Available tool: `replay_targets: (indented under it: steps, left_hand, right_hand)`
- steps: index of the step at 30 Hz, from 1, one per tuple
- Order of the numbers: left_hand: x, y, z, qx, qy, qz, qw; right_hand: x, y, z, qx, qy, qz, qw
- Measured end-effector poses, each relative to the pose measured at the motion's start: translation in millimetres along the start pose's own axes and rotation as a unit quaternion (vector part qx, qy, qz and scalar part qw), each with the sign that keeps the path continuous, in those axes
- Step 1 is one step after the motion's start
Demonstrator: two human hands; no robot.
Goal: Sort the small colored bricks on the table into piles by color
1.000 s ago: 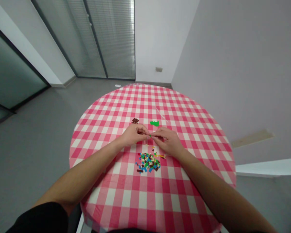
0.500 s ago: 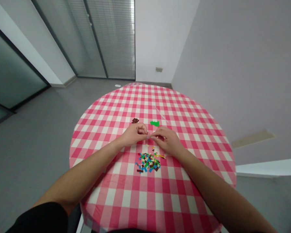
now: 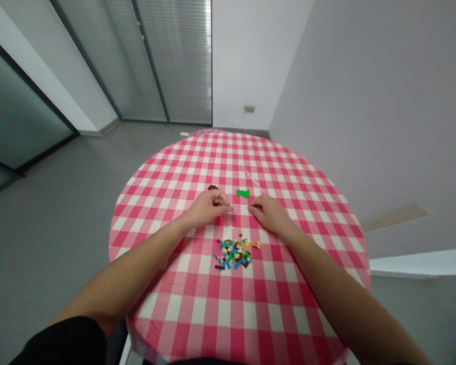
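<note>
My left hand (image 3: 210,207) is closed in a pinch over the middle of the table; whatever sits between thumb and fingertips is too small to name. Across a small gap, my right hand (image 3: 268,212) also has its fingers pressed together, and its fingertips hide anything they hold. Just beyond the hands lies a cluster of green bricks (image 3: 243,193). Dark brown bricks (image 3: 213,187) show behind my left hand, which partly covers them. Nearer to me is a loose pile of small multicoloured building bricks (image 3: 233,254), with a few yellow and red bits scattered at its far side.
A red-and-white checked cloth (image 3: 228,314) covers the round table. A grey-framed glass partition with blinds (image 3: 182,61) stands behind it at the left. A pale wall (image 3: 365,101) rises at the right.
My hands, which met fingertip to fingertip, have moved apart. The right has shifted a little to the right and the left slightly up and leftward. The brick pile looks the same.
</note>
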State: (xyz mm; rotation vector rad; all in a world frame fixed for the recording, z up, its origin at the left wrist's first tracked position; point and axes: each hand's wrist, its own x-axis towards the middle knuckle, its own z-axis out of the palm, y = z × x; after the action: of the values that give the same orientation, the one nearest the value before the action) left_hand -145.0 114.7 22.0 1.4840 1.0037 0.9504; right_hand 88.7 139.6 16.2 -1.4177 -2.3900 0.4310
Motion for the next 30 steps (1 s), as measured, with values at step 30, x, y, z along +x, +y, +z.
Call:
replay_targets:
  steps: [30]
  left_hand:
    - [-0.7, 0.5, -2.3, 0.002, 0.009, -0.002, 1.0]
  right_hand:
    - [-0.5, 2.1, 1.7, 0.023, 0.013, -0.055, 0.998]
